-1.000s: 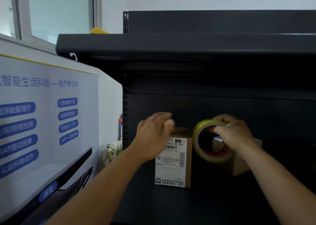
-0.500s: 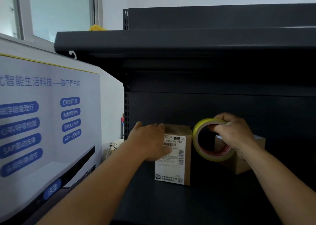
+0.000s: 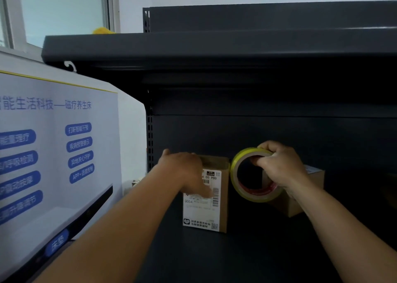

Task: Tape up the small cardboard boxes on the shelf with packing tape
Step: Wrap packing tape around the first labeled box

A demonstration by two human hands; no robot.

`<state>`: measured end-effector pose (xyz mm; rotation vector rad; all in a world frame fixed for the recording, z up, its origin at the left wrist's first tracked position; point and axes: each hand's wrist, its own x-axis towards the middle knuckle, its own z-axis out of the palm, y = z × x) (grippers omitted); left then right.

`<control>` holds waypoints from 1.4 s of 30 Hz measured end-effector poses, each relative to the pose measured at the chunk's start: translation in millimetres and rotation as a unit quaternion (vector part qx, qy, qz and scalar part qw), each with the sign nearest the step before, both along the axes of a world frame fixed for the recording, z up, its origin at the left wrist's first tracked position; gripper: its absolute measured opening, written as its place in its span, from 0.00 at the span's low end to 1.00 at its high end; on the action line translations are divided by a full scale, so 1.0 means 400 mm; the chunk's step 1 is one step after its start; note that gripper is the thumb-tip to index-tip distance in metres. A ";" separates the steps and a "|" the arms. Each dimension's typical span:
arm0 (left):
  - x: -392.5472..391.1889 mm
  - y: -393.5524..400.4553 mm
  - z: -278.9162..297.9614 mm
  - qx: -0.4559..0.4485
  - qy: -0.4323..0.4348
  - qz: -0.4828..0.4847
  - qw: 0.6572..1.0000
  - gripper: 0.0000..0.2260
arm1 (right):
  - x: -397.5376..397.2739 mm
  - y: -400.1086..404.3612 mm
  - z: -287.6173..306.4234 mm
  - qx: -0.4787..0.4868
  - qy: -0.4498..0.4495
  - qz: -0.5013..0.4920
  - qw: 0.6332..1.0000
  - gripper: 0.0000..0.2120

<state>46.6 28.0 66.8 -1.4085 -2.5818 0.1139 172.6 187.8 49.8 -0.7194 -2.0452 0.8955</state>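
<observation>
A small upright cardboard box with a white shipping label stands on the dark shelf. My left hand grips the box's upper left corner, thumb across the label. My right hand holds a yellow roll of packing tape upright just right of that box, fingers hooked through its core. A second, lower cardboard box sits behind the roll at the right, partly hidden by my right hand and the tape.
The upper shelf board overhangs close above the boxes. A white poster panel with blue text stands along the left side. A perforated shelf upright marks the shelf's left edge.
My left hand has come down from above the labelled box and now grips its upper left corner. The tape roll and my right hand stay almost where they were.
</observation>
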 end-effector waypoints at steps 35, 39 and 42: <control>-0.180 -0.030 -0.244 0.313 -0.456 -0.151 0.819 0.40 | -0.183 -0.170 -0.038 -0.107 0.063 0.200 0.972 0.07; -0.158 -0.067 -0.230 0.313 -0.470 -0.149 0.812 0.40 | -0.185 -0.153 -0.031 -0.118 0.083 0.191 0.971 0.10; -0.163 -0.120 -0.218 0.317 -0.521 -0.135 0.781 0.36 | -0.153 -0.076 -0.013 -0.093 0.138 0.126 0.978 0.16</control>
